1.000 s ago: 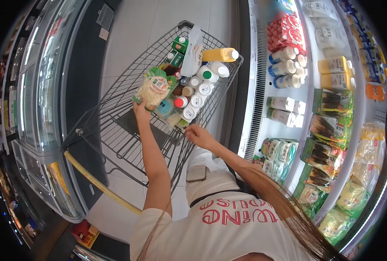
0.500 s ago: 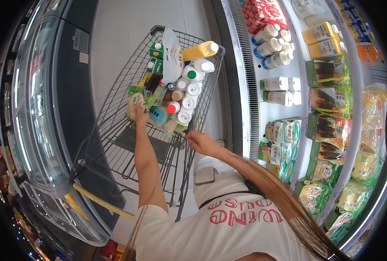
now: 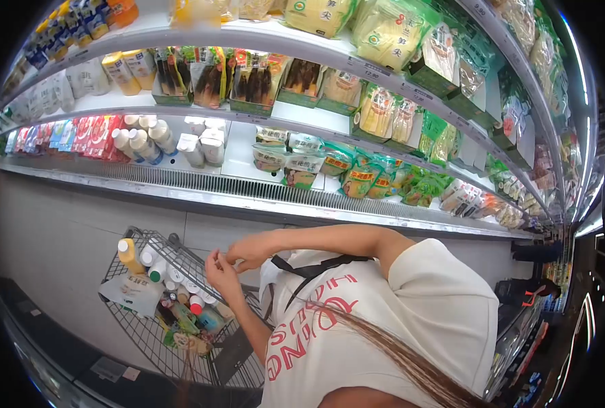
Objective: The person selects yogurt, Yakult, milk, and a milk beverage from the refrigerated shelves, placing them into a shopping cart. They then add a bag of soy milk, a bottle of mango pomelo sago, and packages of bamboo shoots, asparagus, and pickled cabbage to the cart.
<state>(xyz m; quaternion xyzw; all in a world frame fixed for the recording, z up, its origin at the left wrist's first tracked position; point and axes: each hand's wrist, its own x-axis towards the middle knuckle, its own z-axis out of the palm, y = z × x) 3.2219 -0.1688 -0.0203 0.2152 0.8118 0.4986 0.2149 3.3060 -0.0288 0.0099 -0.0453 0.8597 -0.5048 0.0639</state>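
My left hand (image 3: 223, 276) and my right hand (image 3: 250, 251) meet in front of my body, above the near side of the shopping cart (image 3: 132, 329). The fingers of both hands are bent and close together; whatever is between them, if anything, is hidden. Below and left of them, the cart holds a yellow juice bottle (image 3: 131, 258), several white bottles, a white bag (image 3: 132, 291), a red-capped bottle (image 3: 196, 304) and a green-and-clear food packet (image 3: 185, 342). Neither hand touches these goods.
A refrigerated shelf (image 3: 248, 183) runs across ahead, stocked with bagged vegetables (image 3: 379, 112), pouches (image 3: 361, 178) and white bottles (image 3: 144, 143). A dark cabinet (image 3: 64, 370) stands at lower left. People (image 3: 527, 291) are far off at right.
My view has turned toward the shelf. My left hand has let go of the food packet, which lies in the cart, and has come up to my right hand.
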